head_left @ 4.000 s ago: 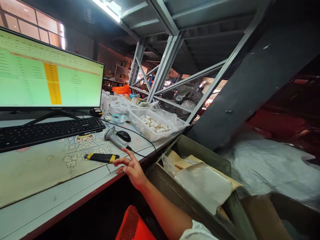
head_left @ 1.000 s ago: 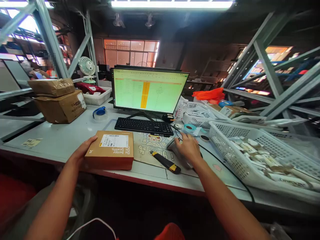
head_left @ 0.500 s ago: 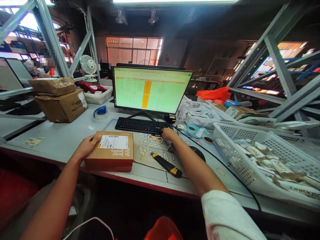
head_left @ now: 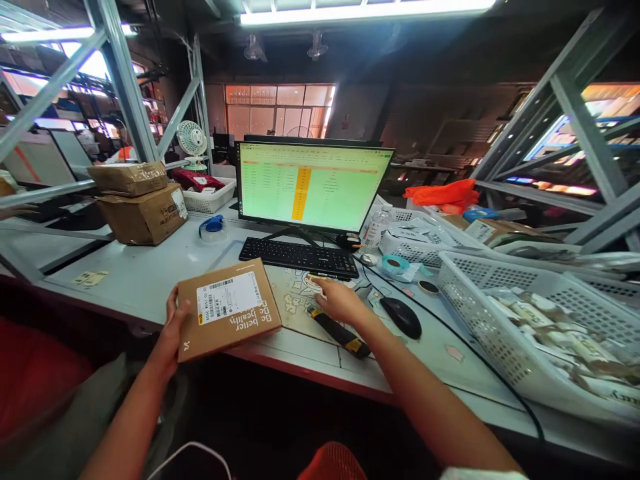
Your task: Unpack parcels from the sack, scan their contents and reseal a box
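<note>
My left hand (head_left: 175, 327) is closed on the left edge of a brown cardboard box (head_left: 245, 327) with a white shipping label (head_left: 227, 298) on top. The box tilts at the table's front edge, its top turned towards me. My right hand (head_left: 340, 300) hovers over the printed desk mat (head_left: 295, 307), just in front of the black keyboard (head_left: 295, 257), index finger stretched out and nothing seen in its grasp. Below that hand lies a yellow-and-black utility knife (head_left: 340, 333). To its right is a black mouse (head_left: 401, 317).
A monitor (head_left: 310, 187) showing a spreadsheet stands behind the keyboard. At right are a white basket (head_left: 480, 320) of small packages, a blue tape roll (head_left: 395, 265) and a black cable (head_left: 480, 367). Taped cartons (head_left: 143, 217) and a blue tape dispenser (head_left: 213, 225) are at left.
My right hand has left the keyboard and come back towards me over the mat, fingers extended. My left hand has tipped and turned the box. The view has shifted slightly.
</note>
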`<action>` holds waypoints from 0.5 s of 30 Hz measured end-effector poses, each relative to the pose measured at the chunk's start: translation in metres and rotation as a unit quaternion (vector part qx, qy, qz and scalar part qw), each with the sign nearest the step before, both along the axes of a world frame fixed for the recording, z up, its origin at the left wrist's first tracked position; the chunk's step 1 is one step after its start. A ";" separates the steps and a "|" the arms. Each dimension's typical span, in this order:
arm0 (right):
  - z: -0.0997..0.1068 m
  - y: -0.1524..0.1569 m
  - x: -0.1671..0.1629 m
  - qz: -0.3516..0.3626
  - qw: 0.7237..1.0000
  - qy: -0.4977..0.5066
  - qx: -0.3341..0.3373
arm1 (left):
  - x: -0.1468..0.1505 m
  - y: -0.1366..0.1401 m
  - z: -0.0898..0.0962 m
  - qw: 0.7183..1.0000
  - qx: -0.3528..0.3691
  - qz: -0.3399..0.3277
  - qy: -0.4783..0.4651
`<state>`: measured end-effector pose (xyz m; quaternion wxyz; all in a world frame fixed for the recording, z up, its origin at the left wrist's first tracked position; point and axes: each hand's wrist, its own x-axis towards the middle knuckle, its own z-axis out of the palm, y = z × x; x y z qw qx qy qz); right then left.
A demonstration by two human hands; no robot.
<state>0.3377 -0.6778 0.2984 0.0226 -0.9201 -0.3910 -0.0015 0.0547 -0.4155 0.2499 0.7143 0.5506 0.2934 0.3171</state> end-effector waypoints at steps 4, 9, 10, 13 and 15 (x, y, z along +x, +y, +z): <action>-0.020 -0.032 -0.028 -0.015 1.000 0.012 -0.023 | -0.004 -0.022 -0.009 0.996 -0.030 -0.078 -0.028; -0.036 -0.039 -0.045 -0.028 1.000 0.000 0.001 | 0.002 -0.024 -0.008 0.992 0.047 -0.116 -0.013; -0.038 -0.038 -0.047 -0.026 1.000 -0.001 0.005 | 0.002 -0.024 -0.009 0.990 0.065 -0.125 -0.014; -0.040 -0.030 -0.047 -0.025 0.997 0.030 0.068 | -0.005 -0.030 -0.015 0.985 0.112 -0.132 -0.015; -0.039 -0.022 -0.045 -0.030 0.979 0.099 0.174 | -0.013 -0.041 -0.018 0.981 0.143 -0.133 -0.018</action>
